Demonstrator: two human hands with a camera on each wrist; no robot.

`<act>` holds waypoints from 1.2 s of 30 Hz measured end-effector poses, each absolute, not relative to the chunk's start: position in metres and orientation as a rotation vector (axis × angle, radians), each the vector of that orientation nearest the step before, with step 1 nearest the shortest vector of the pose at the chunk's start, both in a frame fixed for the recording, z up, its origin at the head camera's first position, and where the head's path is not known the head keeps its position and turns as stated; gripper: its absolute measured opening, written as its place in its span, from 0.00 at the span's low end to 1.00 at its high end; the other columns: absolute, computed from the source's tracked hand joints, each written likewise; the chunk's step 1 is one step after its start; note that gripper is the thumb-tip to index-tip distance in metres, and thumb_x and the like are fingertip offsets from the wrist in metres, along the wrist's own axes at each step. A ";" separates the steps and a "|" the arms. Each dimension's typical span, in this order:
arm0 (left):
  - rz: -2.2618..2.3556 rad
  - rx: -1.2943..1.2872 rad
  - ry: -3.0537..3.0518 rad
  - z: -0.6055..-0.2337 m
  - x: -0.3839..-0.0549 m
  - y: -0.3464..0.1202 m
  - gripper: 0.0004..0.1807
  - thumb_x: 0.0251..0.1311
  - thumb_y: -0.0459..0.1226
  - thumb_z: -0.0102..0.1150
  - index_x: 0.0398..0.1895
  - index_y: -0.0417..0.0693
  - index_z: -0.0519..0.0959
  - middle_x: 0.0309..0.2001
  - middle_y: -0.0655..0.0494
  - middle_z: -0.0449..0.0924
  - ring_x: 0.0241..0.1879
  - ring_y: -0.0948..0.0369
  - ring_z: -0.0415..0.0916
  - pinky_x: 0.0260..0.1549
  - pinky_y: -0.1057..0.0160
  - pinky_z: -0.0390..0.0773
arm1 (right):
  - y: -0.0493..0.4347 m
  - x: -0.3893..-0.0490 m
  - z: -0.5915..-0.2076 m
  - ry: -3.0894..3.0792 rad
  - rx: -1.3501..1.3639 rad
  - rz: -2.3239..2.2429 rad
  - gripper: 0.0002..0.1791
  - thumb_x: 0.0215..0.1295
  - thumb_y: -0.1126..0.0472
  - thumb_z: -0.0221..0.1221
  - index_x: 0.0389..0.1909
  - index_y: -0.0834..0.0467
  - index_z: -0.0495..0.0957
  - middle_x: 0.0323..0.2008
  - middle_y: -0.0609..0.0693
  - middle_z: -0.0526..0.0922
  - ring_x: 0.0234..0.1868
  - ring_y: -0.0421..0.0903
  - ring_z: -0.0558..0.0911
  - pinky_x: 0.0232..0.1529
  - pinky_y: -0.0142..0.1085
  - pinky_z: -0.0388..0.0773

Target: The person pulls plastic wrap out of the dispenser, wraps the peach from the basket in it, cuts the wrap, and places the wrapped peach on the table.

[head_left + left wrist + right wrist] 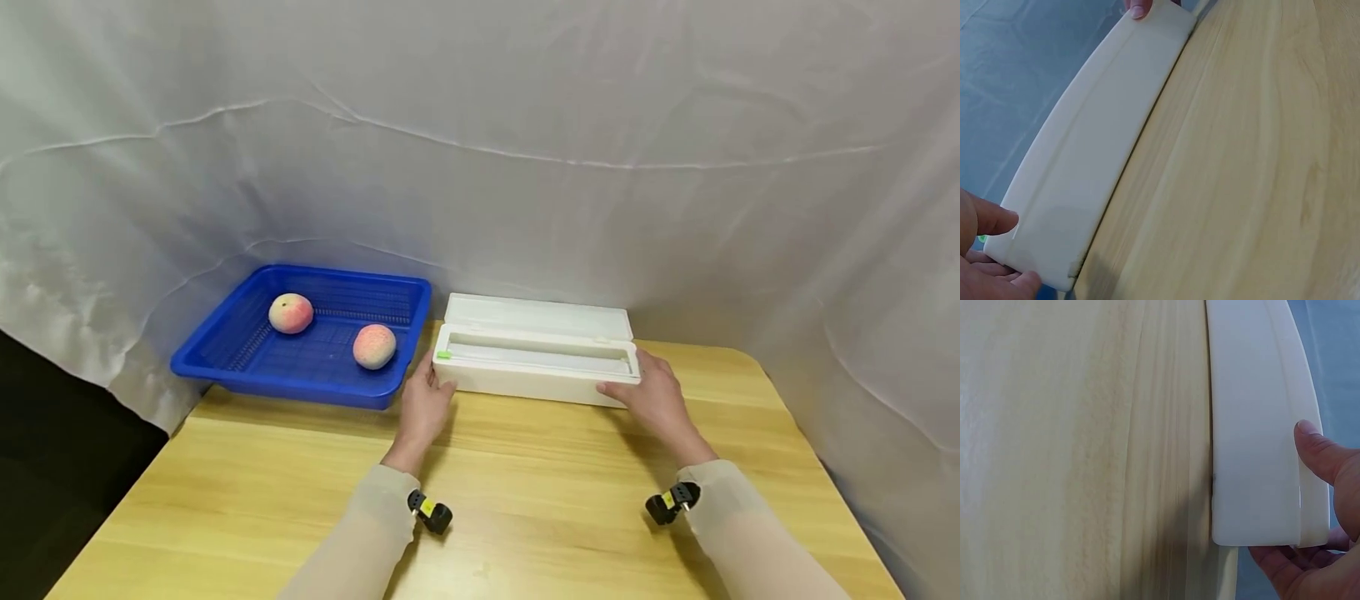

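A long white cling film dispenser point(536, 385) rests on the wooden table, its hinged lid point(537, 316) tipped back toward the curtain. Along its top runs a slot, with a small green slider point(444, 355) at the left end. My left hand point(424, 404) holds the left end, thumb against the front and fingers around the side. At the opposite end my right hand point(658, 404) grips in the same way. In the right wrist view, the thumb point(1319, 447) lies on the front face while the other fingers wrap the end, partly hidden behind it.
Left of the dispenser stands a blue plastic basket point(300, 387), close by my left hand. Inside it lie two peaches, one toward the back point(291, 313) and one at the right point(374, 347). A pale curtain point(525, 167) hangs behind the wooden table point(540, 500).
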State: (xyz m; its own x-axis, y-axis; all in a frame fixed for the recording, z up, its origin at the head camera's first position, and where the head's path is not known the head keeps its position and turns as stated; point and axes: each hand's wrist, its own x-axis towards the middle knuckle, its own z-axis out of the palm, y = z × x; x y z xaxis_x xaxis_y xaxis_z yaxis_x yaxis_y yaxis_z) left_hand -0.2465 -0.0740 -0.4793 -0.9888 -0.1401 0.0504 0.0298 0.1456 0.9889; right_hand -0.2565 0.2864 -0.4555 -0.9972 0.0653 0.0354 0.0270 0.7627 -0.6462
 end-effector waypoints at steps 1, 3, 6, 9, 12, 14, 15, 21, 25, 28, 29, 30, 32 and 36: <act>-1.964 0.105 -2.276 -0.480 -0.246 -0.075 0.40 0.71 0.25 0.58 0.83 0.35 0.54 0.81 0.36 0.58 0.80 0.45 0.57 0.76 0.50 0.64 | 0.285 -0.257 -0.456 -2.893 -0.073 1.058 0.62 0.63 0.38 0.72 0.83 0.66 0.50 0.76 0.76 0.57 0.74 0.73 0.63 0.73 0.69 0.62; -1.951 0.088 -2.286 -0.480 -0.246 -0.077 0.40 0.70 0.26 0.58 0.83 0.36 0.53 0.81 0.38 0.57 0.80 0.46 0.57 0.77 0.50 0.63 | 0.284 -0.258 -0.457 -2.887 -0.070 1.051 0.61 0.63 0.38 0.72 0.83 0.66 0.51 0.76 0.75 0.58 0.73 0.72 0.63 0.73 0.68 0.62; -1.936 0.060 -2.307 -0.482 -0.247 -0.077 0.41 0.70 0.26 0.57 0.84 0.39 0.53 0.81 0.40 0.57 0.81 0.48 0.56 0.77 0.50 0.62 | 0.283 -0.258 -0.457 -2.882 -0.076 1.041 0.59 0.63 0.40 0.73 0.83 0.65 0.52 0.76 0.74 0.59 0.73 0.72 0.64 0.72 0.68 0.62; -1.953 0.036 -2.298 -0.482 -0.248 -0.078 0.41 0.70 0.25 0.56 0.84 0.39 0.53 0.82 0.40 0.56 0.81 0.48 0.55 0.78 0.51 0.61 | 0.283 -0.259 -0.457 -2.880 -0.071 1.037 0.59 0.63 0.41 0.73 0.83 0.65 0.52 0.75 0.74 0.60 0.73 0.72 0.64 0.72 0.68 0.62; -1.967 0.030 -2.301 -0.482 -0.248 -0.080 0.41 0.70 0.23 0.54 0.84 0.39 0.52 0.82 0.41 0.55 0.81 0.48 0.55 0.78 0.52 0.61 | 0.283 -0.261 -0.457 -2.881 -0.060 1.038 0.59 0.63 0.40 0.73 0.83 0.64 0.52 0.75 0.74 0.60 0.73 0.72 0.64 0.72 0.68 0.63; -1.949 0.036 -2.332 -0.481 -0.249 -0.082 0.42 0.70 0.23 0.53 0.84 0.39 0.51 0.82 0.41 0.55 0.81 0.49 0.55 0.77 0.53 0.62 | 0.283 -0.263 -0.456 -2.884 -0.055 1.045 0.60 0.64 0.39 0.72 0.83 0.64 0.51 0.76 0.74 0.59 0.73 0.72 0.64 0.72 0.69 0.62; -1.926 0.037 -2.352 -0.481 -0.249 -0.082 0.41 0.70 0.23 0.53 0.84 0.39 0.51 0.82 0.41 0.56 0.81 0.49 0.56 0.77 0.52 0.62 | 0.283 -0.264 -0.456 -2.883 -0.051 1.049 0.59 0.64 0.39 0.72 0.83 0.64 0.52 0.76 0.74 0.59 0.73 0.72 0.64 0.72 0.69 0.62; -1.850 0.059 -2.431 -0.480 -0.250 -0.085 0.40 0.71 0.25 0.50 0.85 0.39 0.50 0.81 0.40 0.57 0.80 0.49 0.58 0.78 0.51 0.61 | 0.282 -0.264 -0.457 -2.872 -0.043 1.055 0.58 0.64 0.41 0.72 0.83 0.64 0.52 0.75 0.74 0.60 0.72 0.71 0.65 0.71 0.68 0.63; -1.883 0.072 -2.406 -0.480 -0.251 -0.084 0.40 0.73 0.27 0.51 0.85 0.40 0.50 0.82 0.41 0.55 0.80 0.50 0.57 0.78 0.52 0.61 | 0.281 -0.264 -0.458 -2.869 -0.053 1.073 0.59 0.64 0.39 0.72 0.83 0.64 0.51 0.76 0.74 0.59 0.72 0.71 0.64 0.72 0.68 0.63; -1.859 0.097 -2.356 -0.480 -0.252 -0.079 0.35 0.76 0.34 0.54 0.83 0.40 0.58 0.80 0.41 0.62 0.79 0.48 0.61 0.77 0.50 0.64 | 0.281 -0.262 -0.458 -2.871 -0.060 1.078 0.60 0.65 0.39 0.71 0.84 0.64 0.49 0.77 0.74 0.57 0.74 0.72 0.62 0.73 0.69 0.61; -1.837 0.123 -2.338 -0.480 -0.253 -0.077 0.34 0.76 0.37 0.56 0.81 0.40 0.61 0.78 0.41 0.65 0.78 0.48 0.63 0.76 0.48 0.65 | 0.282 -0.262 -0.458 -2.869 -0.064 1.078 0.60 0.65 0.39 0.71 0.84 0.64 0.49 0.77 0.74 0.57 0.75 0.73 0.62 0.73 0.69 0.61; -1.819 0.155 -2.314 -0.479 -0.254 -0.074 0.32 0.77 0.41 0.57 0.79 0.41 0.65 0.75 0.41 0.70 0.75 0.47 0.68 0.74 0.47 0.68 | 0.283 -0.261 -0.457 -2.867 -0.063 1.081 0.60 0.65 0.39 0.71 0.84 0.64 0.48 0.77 0.74 0.56 0.75 0.73 0.61 0.73 0.70 0.60; -1.764 0.250 -2.269 -0.478 -0.256 -0.068 0.29 0.76 0.46 0.59 0.74 0.42 0.73 0.68 0.41 0.79 0.69 0.46 0.75 0.69 0.44 0.73 | 0.283 -0.261 -0.458 -2.862 -0.058 1.089 0.60 0.65 0.39 0.71 0.84 0.64 0.48 0.78 0.74 0.56 0.75 0.73 0.61 0.73 0.70 0.60; -1.653 0.454 -2.229 -0.477 -0.260 -0.058 0.24 0.75 0.51 0.60 0.66 0.48 0.81 0.55 0.45 0.86 0.55 0.46 0.82 0.56 0.43 0.79 | 0.282 -0.261 -0.458 -2.856 -0.056 1.108 0.60 0.65 0.39 0.71 0.84 0.64 0.49 0.77 0.74 0.57 0.74 0.72 0.63 0.72 0.70 0.61</act>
State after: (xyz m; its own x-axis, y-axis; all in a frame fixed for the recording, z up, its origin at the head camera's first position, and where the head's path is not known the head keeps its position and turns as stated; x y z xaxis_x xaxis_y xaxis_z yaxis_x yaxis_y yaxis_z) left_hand -0.2595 -0.0580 -0.4767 -0.8955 -0.4393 0.0721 -0.0584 0.2765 0.9592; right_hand -0.2615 0.2823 -0.4585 -0.9963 0.0625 0.0595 0.0061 0.7383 -0.6745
